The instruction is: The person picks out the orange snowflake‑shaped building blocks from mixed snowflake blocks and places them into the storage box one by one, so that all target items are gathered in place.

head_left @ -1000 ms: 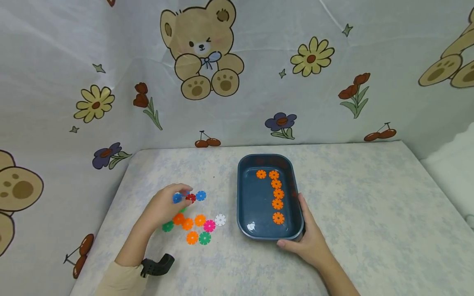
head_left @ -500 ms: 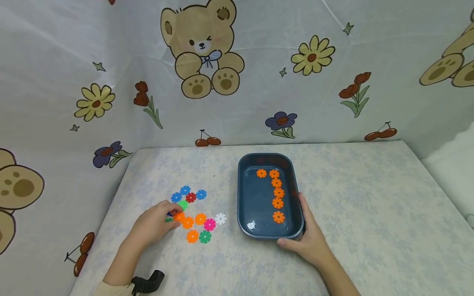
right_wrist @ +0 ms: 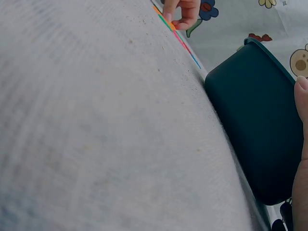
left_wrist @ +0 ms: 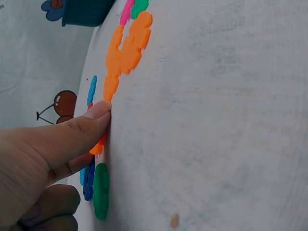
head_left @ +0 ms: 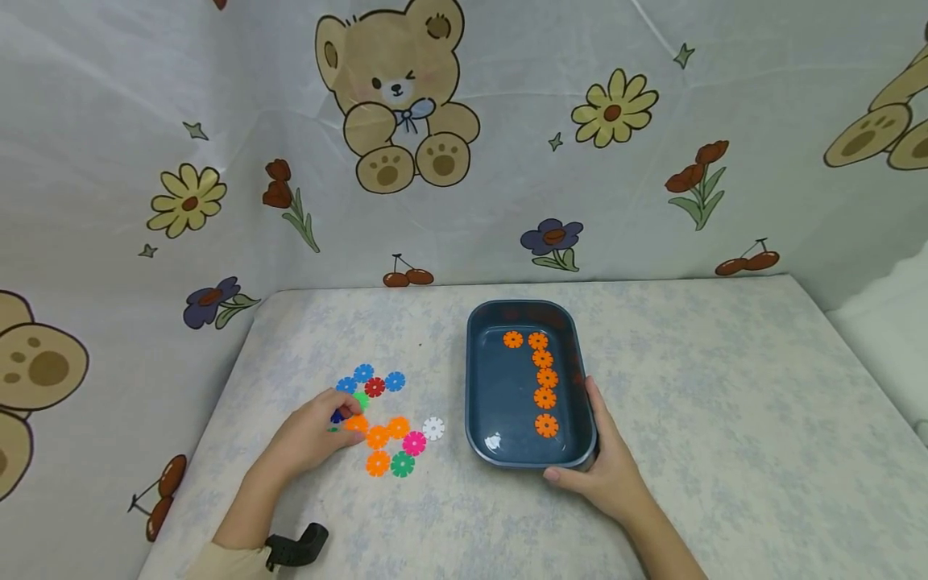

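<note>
Head view: left hand point(head_left: 310, 431) pinched an orange disc point(head_left: 356, 423) at the table point(head_left: 725, 403), left of the tray point(head_left: 503, 415); right hand point(head_left: 603, 471) gripped the tray; a light edge-hold, avoiding neighbouring discs point(head_left: 378, 437), seemed best.

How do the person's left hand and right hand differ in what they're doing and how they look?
The left hand pinches an orange disc between thumb and fingers, while the right hand steadies the blue tray at its near right corner. In the head view, a pale sleeve and a black device show at the left hand's wrist; the right hand's visible forearm is bare. Both hands are gloveless.
</note>
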Demonstrator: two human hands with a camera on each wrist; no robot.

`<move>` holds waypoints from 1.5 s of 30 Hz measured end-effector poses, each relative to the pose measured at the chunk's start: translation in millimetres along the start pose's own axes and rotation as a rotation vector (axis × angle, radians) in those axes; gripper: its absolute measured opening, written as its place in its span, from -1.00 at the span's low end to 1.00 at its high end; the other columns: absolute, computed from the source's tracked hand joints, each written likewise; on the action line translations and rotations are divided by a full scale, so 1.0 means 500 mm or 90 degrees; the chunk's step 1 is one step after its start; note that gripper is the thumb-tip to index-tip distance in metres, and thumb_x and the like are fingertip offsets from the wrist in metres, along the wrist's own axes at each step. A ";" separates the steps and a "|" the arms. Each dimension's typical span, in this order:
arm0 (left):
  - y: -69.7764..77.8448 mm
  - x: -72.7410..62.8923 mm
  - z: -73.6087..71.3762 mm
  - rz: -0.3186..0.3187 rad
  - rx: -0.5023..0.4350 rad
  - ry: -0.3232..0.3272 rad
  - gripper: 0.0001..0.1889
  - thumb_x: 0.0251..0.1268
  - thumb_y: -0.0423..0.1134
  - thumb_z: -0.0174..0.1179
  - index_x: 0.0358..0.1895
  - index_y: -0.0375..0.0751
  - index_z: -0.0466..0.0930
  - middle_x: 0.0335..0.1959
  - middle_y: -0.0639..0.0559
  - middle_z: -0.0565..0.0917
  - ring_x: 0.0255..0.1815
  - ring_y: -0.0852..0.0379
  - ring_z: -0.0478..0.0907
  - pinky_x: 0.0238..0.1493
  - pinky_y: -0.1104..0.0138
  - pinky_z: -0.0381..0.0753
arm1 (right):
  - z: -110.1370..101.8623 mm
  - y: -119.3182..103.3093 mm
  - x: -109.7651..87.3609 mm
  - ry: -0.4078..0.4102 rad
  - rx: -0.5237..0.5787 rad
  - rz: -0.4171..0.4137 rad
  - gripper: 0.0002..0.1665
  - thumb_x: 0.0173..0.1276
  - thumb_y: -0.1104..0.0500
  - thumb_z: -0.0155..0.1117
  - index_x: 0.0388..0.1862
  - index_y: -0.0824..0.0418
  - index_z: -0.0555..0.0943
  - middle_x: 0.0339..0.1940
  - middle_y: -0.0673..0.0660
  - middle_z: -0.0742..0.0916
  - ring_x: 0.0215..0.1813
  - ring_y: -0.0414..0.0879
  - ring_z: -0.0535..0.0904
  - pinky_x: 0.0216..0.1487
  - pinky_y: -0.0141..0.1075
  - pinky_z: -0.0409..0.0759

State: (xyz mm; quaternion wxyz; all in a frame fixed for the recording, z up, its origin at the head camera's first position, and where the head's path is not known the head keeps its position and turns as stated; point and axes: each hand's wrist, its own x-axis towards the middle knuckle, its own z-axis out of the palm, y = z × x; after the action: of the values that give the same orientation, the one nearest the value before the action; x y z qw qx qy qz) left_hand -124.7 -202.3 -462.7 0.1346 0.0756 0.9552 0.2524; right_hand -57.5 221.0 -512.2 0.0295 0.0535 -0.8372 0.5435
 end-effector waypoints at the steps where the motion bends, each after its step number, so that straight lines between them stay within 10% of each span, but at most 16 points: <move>1: 0.002 0.001 0.002 0.002 -0.008 -0.001 -0.76 0.12 -0.12 0.47 -0.21 0.06 0.60 -0.19 0.15 0.58 -0.11 0.14 0.51 -0.02 0.17 0.54 | 0.000 0.000 0.000 0.000 0.001 -0.001 0.65 -0.19 0.15 0.74 0.63 -0.24 -0.25 0.68 0.07 -0.03 0.64 -0.16 -0.08 0.33 -0.77 -0.05; 26: 0.039 -0.003 0.016 0.012 -0.074 0.006 -0.77 0.17 -0.16 0.44 -0.22 0.16 0.54 -0.45 0.13 0.53 -0.51 0.13 0.37 -0.48 0.35 0.36 | 0.000 -0.002 -0.002 0.004 -0.014 0.003 0.65 -0.20 0.13 0.75 0.64 -0.24 -0.25 0.68 0.05 -0.02 0.63 -0.27 -0.10 0.32 -0.77 -0.07; 34: 0.115 0.013 -0.001 0.059 -0.230 -0.005 -0.87 0.29 -0.17 0.35 -0.16 0.18 0.70 -0.27 0.12 0.65 -0.48 0.12 0.48 -0.44 0.37 0.51 | -0.001 -0.002 -0.003 0.005 -0.019 0.010 0.64 -0.19 0.11 0.75 0.63 -0.25 -0.25 0.68 0.03 -0.02 0.64 -0.26 -0.09 0.32 -0.77 -0.07; 45: 0.285 0.083 0.026 0.108 -0.279 0.024 -0.93 0.22 -0.06 0.39 -0.24 0.21 0.75 -0.35 0.26 0.72 -0.14 0.18 0.58 -0.13 0.24 0.57 | 0.000 -0.001 -0.001 0.006 -0.012 -0.002 0.65 -0.20 0.13 0.75 0.64 -0.22 -0.24 0.68 0.08 -0.01 0.64 -0.24 -0.08 0.33 -0.77 -0.06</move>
State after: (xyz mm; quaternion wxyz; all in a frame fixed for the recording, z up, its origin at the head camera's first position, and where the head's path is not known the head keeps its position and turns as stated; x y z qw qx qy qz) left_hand -149.3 -64.7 -411.1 0.1079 0.1195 0.8704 0.4652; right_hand -57.0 220.9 -511.8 0.0347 0.0518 -0.8420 0.5359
